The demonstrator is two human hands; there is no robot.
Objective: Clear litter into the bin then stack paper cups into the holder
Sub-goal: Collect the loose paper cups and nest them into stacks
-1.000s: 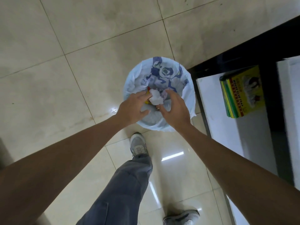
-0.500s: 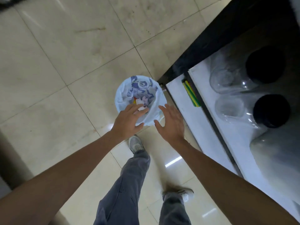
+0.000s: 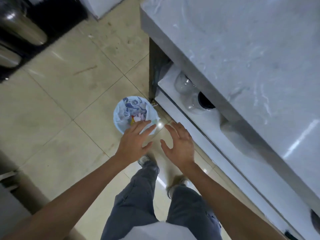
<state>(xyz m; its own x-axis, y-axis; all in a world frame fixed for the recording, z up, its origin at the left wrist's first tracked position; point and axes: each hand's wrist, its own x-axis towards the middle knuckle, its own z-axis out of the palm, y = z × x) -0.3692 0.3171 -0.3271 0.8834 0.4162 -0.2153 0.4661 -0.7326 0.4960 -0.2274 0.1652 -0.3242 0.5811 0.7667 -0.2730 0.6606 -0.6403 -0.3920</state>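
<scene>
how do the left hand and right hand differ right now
The left hand overlaps the near rim of the bin in this view; the right hand is over bare floor tile beside it. The left hand's fingers point toward the litter in the bin; the right hand's fingers point toward the counter. Both are open, palm down, holding nothing.

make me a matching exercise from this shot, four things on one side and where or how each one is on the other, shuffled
Things:
1. bin
2. left hand
3. right hand
4. clear jars

Places or states:
A. lying on the white shelf under the counter
B. on the floor tiles, lined with a pale bag, litter inside
C. open and empty, over the floor between bin and shelf
D. open and empty, fingers spread over the bin's near rim

Pairs: 1-B, 2-D, 3-C, 4-A
</scene>
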